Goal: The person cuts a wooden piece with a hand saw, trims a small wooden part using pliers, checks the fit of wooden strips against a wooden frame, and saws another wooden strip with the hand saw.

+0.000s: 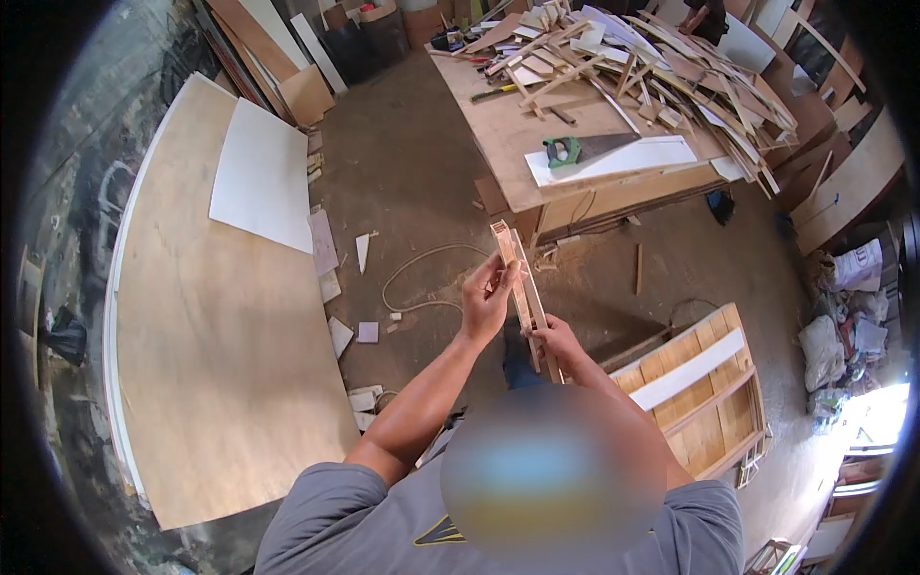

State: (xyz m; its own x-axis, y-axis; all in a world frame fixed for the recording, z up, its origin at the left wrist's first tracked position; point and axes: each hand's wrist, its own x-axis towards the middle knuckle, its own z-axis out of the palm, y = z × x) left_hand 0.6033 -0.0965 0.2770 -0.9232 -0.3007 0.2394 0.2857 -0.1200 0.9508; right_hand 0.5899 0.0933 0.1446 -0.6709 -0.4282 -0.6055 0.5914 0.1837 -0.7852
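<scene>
In front of my body, my left hand grips narrow wooden strips near their far end, thumb and fingers closed on them. Lower down, my right hand is wrapped around the same strips close to their near end. They lie side by side, pointing away from me and slightly left; I cannot tell exactly how many there are. Beyond them, a handsaw with a green and black handle rests on a white board at the workbench's near edge.
A workbench ahead carries a heap of wood offcuts. Large plywood sheets lie at left. A slatted wooden frame is at right. A cable and scraps lie on the floor. Another person stands behind the bench.
</scene>
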